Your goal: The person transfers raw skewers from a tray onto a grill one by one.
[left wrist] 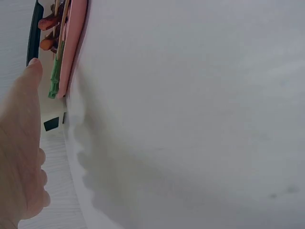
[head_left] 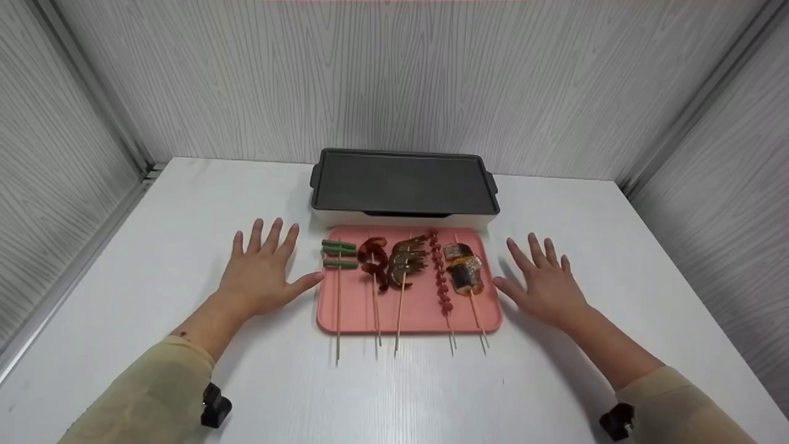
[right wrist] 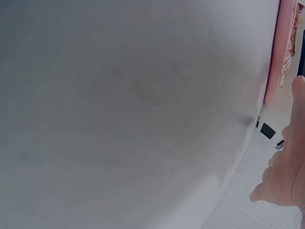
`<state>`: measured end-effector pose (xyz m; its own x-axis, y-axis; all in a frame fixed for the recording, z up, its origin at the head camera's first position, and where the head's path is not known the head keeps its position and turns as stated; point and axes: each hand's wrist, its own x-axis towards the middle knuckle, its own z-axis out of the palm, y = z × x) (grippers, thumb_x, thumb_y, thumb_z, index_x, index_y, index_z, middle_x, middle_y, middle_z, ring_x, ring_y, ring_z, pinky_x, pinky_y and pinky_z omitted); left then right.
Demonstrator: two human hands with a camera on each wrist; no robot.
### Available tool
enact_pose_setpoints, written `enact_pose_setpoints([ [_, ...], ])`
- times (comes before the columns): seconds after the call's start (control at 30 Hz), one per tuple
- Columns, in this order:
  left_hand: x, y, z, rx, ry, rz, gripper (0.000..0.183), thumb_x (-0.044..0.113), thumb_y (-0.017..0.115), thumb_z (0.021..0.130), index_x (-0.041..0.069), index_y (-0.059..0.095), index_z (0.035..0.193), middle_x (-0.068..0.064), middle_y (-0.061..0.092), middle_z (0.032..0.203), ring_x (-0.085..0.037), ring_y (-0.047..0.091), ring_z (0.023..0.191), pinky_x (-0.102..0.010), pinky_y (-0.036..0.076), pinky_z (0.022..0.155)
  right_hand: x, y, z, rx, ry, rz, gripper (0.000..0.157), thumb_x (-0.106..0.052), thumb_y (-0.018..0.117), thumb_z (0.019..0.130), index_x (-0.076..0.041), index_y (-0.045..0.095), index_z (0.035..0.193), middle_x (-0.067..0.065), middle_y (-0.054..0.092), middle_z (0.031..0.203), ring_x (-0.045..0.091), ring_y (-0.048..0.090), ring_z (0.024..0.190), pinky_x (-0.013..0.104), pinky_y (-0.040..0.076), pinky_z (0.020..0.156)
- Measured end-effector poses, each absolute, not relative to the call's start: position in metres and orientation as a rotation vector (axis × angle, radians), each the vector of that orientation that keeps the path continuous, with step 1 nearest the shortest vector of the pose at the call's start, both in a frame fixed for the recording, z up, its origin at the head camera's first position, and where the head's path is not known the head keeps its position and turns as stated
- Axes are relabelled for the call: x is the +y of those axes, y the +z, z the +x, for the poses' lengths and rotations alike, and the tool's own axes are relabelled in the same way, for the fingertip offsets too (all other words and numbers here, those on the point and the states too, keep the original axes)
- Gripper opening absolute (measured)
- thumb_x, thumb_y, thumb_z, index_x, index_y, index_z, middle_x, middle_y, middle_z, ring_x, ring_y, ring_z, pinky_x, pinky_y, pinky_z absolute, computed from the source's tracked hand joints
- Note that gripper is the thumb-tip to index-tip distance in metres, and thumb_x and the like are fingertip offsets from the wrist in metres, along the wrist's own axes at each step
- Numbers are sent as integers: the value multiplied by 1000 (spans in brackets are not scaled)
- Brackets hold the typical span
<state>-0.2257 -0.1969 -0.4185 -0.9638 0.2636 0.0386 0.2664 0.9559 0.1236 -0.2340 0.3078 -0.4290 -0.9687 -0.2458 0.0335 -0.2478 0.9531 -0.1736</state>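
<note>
On my feed the left grip (head_left: 259, 282) and right grip (head_left: 548, 290) splay empty, but a low sweep could dislodge the skewers (head_left: 405, 262), whose sticks (head_left: 338, 308) overhang the tray (head_left: 425, 324).

A white worktop (head_left: 394, 394) lies below the fingers (head_left: 286, 243). Beyond them stands a wood-grain back panel (head_left: 394, 80); similar side panels (head_left: 49, 154) flank them.

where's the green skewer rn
In the head view, the green skewer lies at the left end of the pink tray, between the left hand and the dark red skewer. The griddle stands behind the tray.
</note>
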Motion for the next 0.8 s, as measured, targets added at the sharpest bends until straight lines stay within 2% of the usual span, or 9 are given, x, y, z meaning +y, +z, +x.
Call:
enact_pose_setpoints([
  [0.47,-197,-421,-222,-3105,-232,-423,109,84,36,97,5,16,170,-27,11,174,-52,1,159,-73,0,124,299,-434,-231,-3099,362,609,76,-58,45,110,-16,22,171,22,11,175,49,7,160,73,12,123],
  [0.8,-194,-421,-215,-3099,-267,-454,109,84,37,98,5,17,170,-27,12,174,-53,3,159,-73,1,123,297,-438,-231,-3132,454,718,67,-47,46,113,-12,30,168,16,21,175,42,17,160,66,20,125],
])
